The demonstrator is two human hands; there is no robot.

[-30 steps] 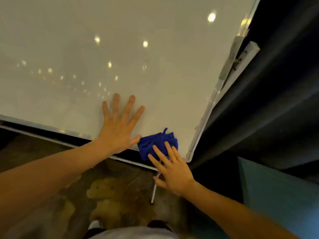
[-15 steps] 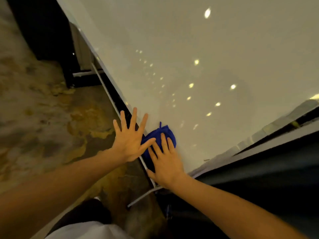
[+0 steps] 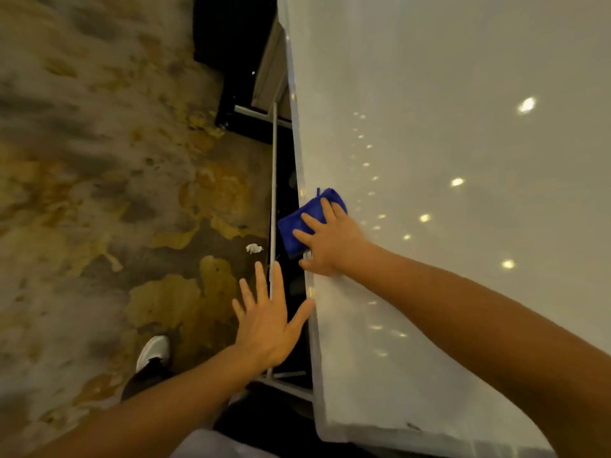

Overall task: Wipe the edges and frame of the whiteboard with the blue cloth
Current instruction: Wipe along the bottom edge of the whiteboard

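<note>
- Whiteboard: a large glossy white panel filling the right side of the view, speckled with reflected ceiling lights; its pale frame edge runs from the top of the view down to a corner at lower right.
- Blue cloth: folded into a pad and draped over the frame edge, part lying on the board face and part hanging past the edge over the dark gap beside it.
- Right hand: laid flat on the cloth, fingers extended and slightly spread, pressing it against the board edge; the thumb rests on the frame just below the cloth.
- Left hand: open and empty, fingers splayed apart, below the right hand; its thumb tip lies at the frame edge, though contact cannot be told.
- Stand rail: a thin pale bar running alongside the board edge, passing behind the left fingers.
- Floor: mottled grey and yellow carpet with a small white scrap near the rail; a white shoe shows at lower left.
</note>
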